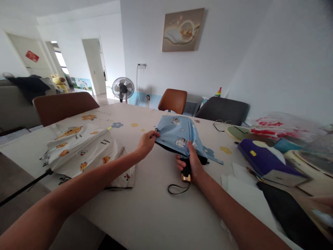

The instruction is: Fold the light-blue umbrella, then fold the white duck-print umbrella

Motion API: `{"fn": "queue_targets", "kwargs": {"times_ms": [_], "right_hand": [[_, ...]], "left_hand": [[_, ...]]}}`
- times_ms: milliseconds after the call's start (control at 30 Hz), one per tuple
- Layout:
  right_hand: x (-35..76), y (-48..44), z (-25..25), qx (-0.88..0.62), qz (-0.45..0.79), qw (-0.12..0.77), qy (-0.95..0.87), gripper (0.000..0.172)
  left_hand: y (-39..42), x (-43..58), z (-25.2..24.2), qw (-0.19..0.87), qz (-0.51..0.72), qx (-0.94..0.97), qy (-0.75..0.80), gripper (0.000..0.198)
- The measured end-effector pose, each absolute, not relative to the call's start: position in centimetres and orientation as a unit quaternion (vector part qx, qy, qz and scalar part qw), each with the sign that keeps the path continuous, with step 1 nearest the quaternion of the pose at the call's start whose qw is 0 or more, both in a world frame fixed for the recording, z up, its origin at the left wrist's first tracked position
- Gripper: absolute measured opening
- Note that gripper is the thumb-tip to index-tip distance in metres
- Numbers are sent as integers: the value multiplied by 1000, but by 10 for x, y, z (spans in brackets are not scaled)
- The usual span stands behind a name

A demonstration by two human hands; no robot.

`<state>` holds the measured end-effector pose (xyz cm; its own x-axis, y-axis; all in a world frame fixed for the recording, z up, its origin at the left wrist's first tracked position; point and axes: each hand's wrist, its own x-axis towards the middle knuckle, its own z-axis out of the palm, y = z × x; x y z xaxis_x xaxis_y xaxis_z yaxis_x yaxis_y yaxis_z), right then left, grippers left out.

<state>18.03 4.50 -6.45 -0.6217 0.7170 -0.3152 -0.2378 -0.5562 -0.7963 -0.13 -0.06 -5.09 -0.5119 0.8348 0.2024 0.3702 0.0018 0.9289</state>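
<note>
Head view: right hand (191, 166) is clamped round the handle of the umbrella (174, 133), mid table (145, 215); left hand (146, 142) pinches its canopy edge. Looks like pleat-straightening; rolling it up would need them flat first.

matt cloth umbrella (177, 133), glossy gold-capped handle (186, 175)

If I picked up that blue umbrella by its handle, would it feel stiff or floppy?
The cloth of the blue umbrella would probably flop: it lies in loose folds where the left hand pinches its edge. The core seems stiff: the right hand grips only the handle end, yet the bundle runs straight. It is likely light too.
</note>
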Motion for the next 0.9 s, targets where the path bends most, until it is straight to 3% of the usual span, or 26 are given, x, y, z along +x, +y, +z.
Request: {"fn": "queue_targets", "kwargs": {"times_ms": [133, 300, 533, 900], "right_hand": [[179, 44, -63, -323, 816, 308, -368, 40], [179, 43, -63, -322, 810, 311, -378, 37], [179, 44, -64, -339, 803, 308, -382, 32], [181, 50, -77, -321, 799, 284, -422, 27]], "left_hand": [[-7, -7, -61, 258, 550, 450, 654, 24], [-7, -11, -60, 309, 637, 360, 608, 22], [-11, -15, -52, 292, 702, 323, 564, 18], [-6, -22, -73, 261, 632, 367, 630, 20]]}}
